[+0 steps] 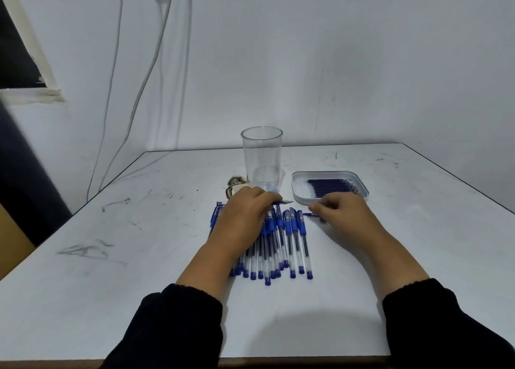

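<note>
Looks down on a white, scuffed table (139,229). Grips a blue pen (284,202) in the left hand (245,215), fingers curled round the barrel, bare tip poking out to the right. Pinches a small blue piece (308,214) in the right hand (342,212), fingers bent, just right of that tip and apart from it. Holds the left hand above the far end of a row of capped blue pens (292,237), laid side by side, caps pointing away from the body, left forearm crossing part of the row. Holds the right hand just beside the row's right edge. Beyond the hands: a clear plastic cup (262,156), upright, and to its right a white tray (299,186) holding dark blue refills (331,187). Wears black sleeves (178,327) on both forearms.
</note>
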Motion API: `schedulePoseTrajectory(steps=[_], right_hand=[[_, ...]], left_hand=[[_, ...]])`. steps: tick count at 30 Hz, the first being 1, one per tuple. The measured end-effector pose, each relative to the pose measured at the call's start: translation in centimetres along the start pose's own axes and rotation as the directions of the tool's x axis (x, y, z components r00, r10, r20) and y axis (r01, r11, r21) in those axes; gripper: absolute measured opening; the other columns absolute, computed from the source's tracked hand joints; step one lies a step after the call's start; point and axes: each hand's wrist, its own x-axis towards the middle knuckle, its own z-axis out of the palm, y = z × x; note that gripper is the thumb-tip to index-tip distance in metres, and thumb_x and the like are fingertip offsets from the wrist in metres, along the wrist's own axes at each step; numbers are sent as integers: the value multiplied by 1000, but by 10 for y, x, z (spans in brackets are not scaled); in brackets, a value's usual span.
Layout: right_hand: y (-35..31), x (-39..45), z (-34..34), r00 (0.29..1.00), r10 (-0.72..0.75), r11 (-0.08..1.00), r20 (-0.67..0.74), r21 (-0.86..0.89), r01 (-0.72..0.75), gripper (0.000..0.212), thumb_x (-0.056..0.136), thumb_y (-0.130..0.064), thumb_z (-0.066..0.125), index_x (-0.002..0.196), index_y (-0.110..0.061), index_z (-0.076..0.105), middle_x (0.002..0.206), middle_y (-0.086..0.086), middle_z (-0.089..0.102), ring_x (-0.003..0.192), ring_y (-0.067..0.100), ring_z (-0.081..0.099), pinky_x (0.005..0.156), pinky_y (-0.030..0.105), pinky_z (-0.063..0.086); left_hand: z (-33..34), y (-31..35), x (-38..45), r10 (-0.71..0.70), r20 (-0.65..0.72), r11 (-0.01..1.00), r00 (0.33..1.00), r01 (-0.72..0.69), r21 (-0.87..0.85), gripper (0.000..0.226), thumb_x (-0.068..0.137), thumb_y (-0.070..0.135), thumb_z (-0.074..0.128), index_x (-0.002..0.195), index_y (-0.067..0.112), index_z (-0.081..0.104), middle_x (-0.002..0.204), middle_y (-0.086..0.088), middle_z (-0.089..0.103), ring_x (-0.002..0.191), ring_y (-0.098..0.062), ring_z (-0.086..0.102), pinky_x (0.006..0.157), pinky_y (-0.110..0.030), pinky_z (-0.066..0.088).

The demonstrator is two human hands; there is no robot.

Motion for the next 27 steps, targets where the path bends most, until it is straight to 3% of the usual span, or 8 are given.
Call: schedulePoseTrajectory(steps=[3, 8, 14, 18, 20, 23, 25, 27], right_hand=[[-5, 0, 5, 990, 53, 996, 133, -84, -43, 22, 87, -35, 66, 72, -20, 72, 64, -4, 70, 71, 11, 66, 74, 33, 51], [-6, 1, 10, 987, 58, 997, 150, -65, -48, 23, 87, -30, 65, 70, -17, 74, 68, -3, 71, 74, 16, 66, 78, 39, 53], [-15, 0, 15, 997, -30, 976, 68, 216, 15, 19, 91, -39, 62, 87, -25, 73, 76, -8, 72, 74, -2, 64, 67, 19, 45], [-20, 0, 22, 993, -50, 946, 111, 324, 12, 14, 91, -25, 64, 89, -15, 74, 77, -1, 72, 63, -7, 60, 59, 6, 42], [-22, -1, 21, 992, -64, 915, 111, 404, 14, 5, 87, -12, 68, 89, -11, 72, 78, 2, 71, 64, -5, 62, 60, 5, 44], [-24, -1, 20, 993, -76, 882, 95, 470, 23, 19, 79, 4, 72, 93, -8, 69, 81, 3, 66, 63, 3, 58, 59, 8, 46], [-23, -2, 20, 991, -73, 870, 112, 493, 9, 26, 78, 2, 74, 101, -9, 67, 86, 4, 66, 67, 8, 57, 61, 10, 48], [-22, -1, 21, 991, -55, 883, 125, 469, -10, 16, 85, -11, 71, 100, -12, 69, 85, 3, 69, 67, 2, 62, 62, 8, 46]], left_hand=[[-1, 1, 1, 4, -27, 1000, 1000, -3, 29, 33, 79, -5, 68, 106, 14, 69, 90, -6, 69, 81, -29, 59, 66, -41, 51], [0, 0, 1, 25, -35, 999, 999, -23, 49, 36, 77, -6, 69, 105, 16, 69, 89, -5, 68, 80, -29, 58, 65, -43, 51], [2, 1, 2, 72, -36, 997, 997, -72, -15, 25, 82, 1, 66, 104, 13, 70, 90, -5, 67, 82, -27, 58, 67, -41, 50], [3, 3, 2, 70, -63, 996, 996, -74, -53, 16, 83, 6, 66, 98, 8, 69, 85, -4, 69, 79, -24, 59, 69, -39, 49], [4, 3, 2, 78, -65, 996, 995, -81, -42, 13, 84, 8, 66, 96, 8, 69, 83, -3, 68, 76, -23, 58, 68, -39, 49], [4, 3, 2, 75, -69, 996, 995, -78, -47, 14, 85, 12, 62, 97, 8, 69, 84, -4, 69, 77, -24, 59, 68, -40, 49], [3, 3, 2, 79, -77, 995, 994, -83, -49, 15, 85, 13, 60, 96, 8, 69, 85, -4, 69, 77, -24, 59, 68, -38, 49], [2, 4, 2, 87, -80, 995, 993, -91, -42, 13, 85, 11, 62, 96, 8, 69, 84, -4, 68, 76, -23, 59, 67, -37, 49]])
